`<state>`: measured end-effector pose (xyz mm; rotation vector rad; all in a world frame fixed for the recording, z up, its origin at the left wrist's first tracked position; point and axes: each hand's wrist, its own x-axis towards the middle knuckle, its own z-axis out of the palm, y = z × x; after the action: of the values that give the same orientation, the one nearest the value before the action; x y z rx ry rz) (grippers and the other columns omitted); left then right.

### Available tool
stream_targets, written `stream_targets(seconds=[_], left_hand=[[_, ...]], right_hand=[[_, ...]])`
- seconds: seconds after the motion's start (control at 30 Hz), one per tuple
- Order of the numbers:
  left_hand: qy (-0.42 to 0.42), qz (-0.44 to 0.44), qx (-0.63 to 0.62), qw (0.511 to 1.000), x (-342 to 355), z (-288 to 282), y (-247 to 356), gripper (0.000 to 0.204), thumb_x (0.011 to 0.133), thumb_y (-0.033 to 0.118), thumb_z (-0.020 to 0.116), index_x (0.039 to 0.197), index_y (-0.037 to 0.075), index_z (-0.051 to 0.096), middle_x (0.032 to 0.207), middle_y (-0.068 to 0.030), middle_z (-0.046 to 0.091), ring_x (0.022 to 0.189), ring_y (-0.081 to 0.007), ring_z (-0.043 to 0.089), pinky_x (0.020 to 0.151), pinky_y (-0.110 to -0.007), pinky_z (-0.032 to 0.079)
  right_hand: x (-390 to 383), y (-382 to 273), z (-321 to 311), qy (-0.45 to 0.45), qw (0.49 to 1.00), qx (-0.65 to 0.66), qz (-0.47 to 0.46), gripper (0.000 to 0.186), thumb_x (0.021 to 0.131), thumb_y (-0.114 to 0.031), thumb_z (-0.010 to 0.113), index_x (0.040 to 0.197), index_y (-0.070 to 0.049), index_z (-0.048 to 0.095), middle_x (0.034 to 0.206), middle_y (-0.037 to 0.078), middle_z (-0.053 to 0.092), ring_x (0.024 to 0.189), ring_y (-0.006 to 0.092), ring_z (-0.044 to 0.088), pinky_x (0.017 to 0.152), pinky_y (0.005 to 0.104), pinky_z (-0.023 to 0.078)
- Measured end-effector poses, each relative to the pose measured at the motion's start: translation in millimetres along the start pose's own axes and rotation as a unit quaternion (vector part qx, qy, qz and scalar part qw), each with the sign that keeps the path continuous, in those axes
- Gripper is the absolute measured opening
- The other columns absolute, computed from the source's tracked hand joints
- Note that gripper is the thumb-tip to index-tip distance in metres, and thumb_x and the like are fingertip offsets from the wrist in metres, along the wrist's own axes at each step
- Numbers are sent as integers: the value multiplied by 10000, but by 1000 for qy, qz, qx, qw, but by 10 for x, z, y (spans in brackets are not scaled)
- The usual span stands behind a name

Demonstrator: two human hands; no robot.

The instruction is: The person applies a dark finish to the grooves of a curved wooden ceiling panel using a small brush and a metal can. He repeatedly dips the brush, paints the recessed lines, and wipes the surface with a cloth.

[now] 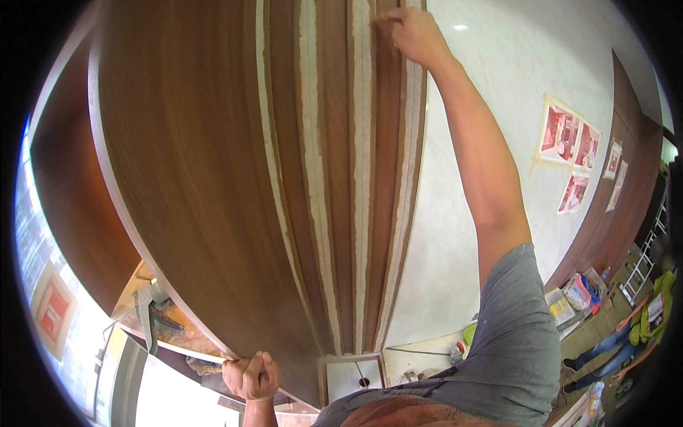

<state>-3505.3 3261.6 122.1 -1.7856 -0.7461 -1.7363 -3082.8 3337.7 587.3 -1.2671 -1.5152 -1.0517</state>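
A large brown wood-grain panel (178,142) fills the middle, with several pale strips (309,142) running lengthwise along grooves on its right part. My right hand (409,35) is raised at the top over the rightmost strips, its index finger bent forward and the others curled; anything inside them is hidden. At the bottom, my left hand (250,375) is closed round the pale edge at the panel's lower left.
A pale wall (477,85) carries taped printed sheets (569,135). A shelf with dark metal objects (153,320) is at lower left. Bags and supplies (580,292), a ladder (644,249) and a person in yellow-green (651,313) are at far right.
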Motion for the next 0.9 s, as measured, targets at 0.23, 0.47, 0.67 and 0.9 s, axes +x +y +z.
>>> stream_targets(seconds=[0.23,0.47,0.67,0.9], left_hand=[[2,5,5,1000,17,21,8,122,817,80,756,850,101,640,733,-20,573,614,-217,533,601,-378,402],[1,9,9,1000,-19,9,2,129,818,80,757,849,108,635,739,-12,571,620,-211,531,609,-376,408],[1,7,17,1000,-26,6,1,131,817,81,758,852,108,634,738,-9,562,623,-208,529,616,-375,408],[-9,-7,-4,1000,-70,12,14,110,818,38,749,863,82,658,770,-56,598,664,-247,538,647,-388,429]], right_hand=[[159,-142,118,43,999,-5,-2,504,882,35,452,1354,45,629,1217,327,669,1180,444,646,1034,448,516],[-68,-111,-50,-48,999,5,-1,515,883,38,442,1370,53,609,1220,350,660,1225,443,623,1063,455,498],[382,36,75,59,998,2,-24,581,883,69,411,1455,64,510,1351,316,613,1290,430,586,1117,443,459],[456,245,308,103,988,4,-117,573,861,90,402,1413,59,554,1388,292,593,1309,425,567,1135,415,446]])
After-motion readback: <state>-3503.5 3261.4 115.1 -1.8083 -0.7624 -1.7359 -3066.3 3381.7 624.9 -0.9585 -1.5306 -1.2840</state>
